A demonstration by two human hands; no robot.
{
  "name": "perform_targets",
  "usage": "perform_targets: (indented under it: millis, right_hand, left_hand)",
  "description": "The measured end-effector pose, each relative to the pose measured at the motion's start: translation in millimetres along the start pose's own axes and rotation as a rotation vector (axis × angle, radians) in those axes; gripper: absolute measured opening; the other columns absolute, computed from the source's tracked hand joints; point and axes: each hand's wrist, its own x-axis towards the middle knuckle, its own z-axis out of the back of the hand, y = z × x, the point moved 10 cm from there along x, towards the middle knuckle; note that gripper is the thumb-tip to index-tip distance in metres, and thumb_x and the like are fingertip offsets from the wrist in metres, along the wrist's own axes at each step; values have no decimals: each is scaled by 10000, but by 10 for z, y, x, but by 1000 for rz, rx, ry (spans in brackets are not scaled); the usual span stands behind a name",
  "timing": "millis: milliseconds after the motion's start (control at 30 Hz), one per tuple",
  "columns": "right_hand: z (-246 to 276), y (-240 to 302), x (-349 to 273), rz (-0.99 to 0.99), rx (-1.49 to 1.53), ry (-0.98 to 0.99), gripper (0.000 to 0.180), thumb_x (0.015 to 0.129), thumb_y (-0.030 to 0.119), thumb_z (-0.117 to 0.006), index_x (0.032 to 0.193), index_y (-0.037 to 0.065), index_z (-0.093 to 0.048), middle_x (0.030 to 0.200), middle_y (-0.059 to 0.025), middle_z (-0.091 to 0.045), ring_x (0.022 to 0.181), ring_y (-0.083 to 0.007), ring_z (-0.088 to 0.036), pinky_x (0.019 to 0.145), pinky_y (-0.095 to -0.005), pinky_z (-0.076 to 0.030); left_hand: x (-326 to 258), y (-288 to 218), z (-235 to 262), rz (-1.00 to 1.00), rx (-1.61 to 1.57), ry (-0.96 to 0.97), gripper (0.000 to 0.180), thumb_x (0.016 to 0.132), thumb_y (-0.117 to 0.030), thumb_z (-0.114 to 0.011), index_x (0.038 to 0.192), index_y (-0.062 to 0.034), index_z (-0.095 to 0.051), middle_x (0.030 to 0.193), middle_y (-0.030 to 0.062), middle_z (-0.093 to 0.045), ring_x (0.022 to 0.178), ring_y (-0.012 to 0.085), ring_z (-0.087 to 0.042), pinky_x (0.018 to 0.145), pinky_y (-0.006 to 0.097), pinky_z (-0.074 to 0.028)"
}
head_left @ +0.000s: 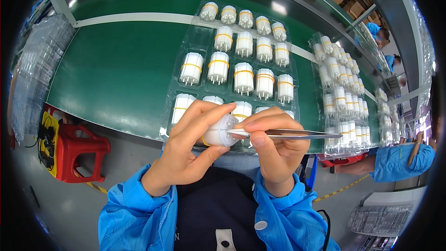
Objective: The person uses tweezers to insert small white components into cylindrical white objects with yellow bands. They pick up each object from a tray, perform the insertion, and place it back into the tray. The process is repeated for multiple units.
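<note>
Blue sleeves (pixel 139 204) frame both hands. Left hand (pixel 186 151) pinches a white plastic cylinder (pixel 219 131); right hand (pixel 274 151) pinches metal tweezers (pixel 288 134), tips touching it, above a clear tray (pixel 186 93) on the green tabletop (pixel 116 74).

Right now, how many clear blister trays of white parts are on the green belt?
2. One tray lies straight ahead of the hands, its near row partly hidden behind them. The second tray lies to its right. Further trays down the line may be too small to tell.

I see a smooth white plastic cylinder (pixel 219 131), shiny bare-metal tweezers (pixel 283 134), a glossy clear plastic blister tray (pixel 200 42) on the matt green desk (pixel 116 74), a glossy red plastic stool (pixel 76 151), and smooth blue cloth sleeves (pixel 130 209).
</note>
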Motion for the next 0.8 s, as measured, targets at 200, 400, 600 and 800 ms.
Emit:
perform_targets:
  millis: [200, 400, 600, 800]
  right_hand:
    - [14, -31, -23, 2, 47, -6, 116, 816, -35, -683, 931, -52, -681, 882, -164, -707, 799, -221, -669, 702, -304, -531]
    - [-23, 33, 30, 29, -47, 47, 120, 816, -30, -685, 933, -54, -681, 882, -166, -708, 798, -227, -674, 699, -306, -534]
    - [-3, 34, 23, 40, -24, 42, 137, 817, -15, -694, 949, -51, -682, 889, -163, -712, 798, -228, -677, 706, -306, -534]
    - [-11, 5, 13, 27, -22, 55, 136, 814, -14, -696, 945, -48, -685, 889, -161, -714, 792, -231, -682, 707, -307, -539]
  left_hand:
    - [9, 7, 10, 3, -56, 14, 594, 737, 36, -679, 1317, 19, -549, 1104, 170, -556, 984, 281, -583, 855, 351, -470]
    - [-11, 87, 0, 52, -58, 49, 566, 839, -139, -714, 1325, 74, -515, 1175, 146, -515, 1049, 223, -544, 907, 322, -441]
    - [8, 52, -9, 42, -45, 77, 571, 839, -145, -715, 1327, 73, -513, 1171, 145, -516, 1050, 222, -544, 906, 321, -441]
    - [24, 14, 17, -2, -50, 26, 585, 739, 23, -679, 1308, 35, -548, 1094, 177, -574, 962, 287, -585, 836, 349, -466]
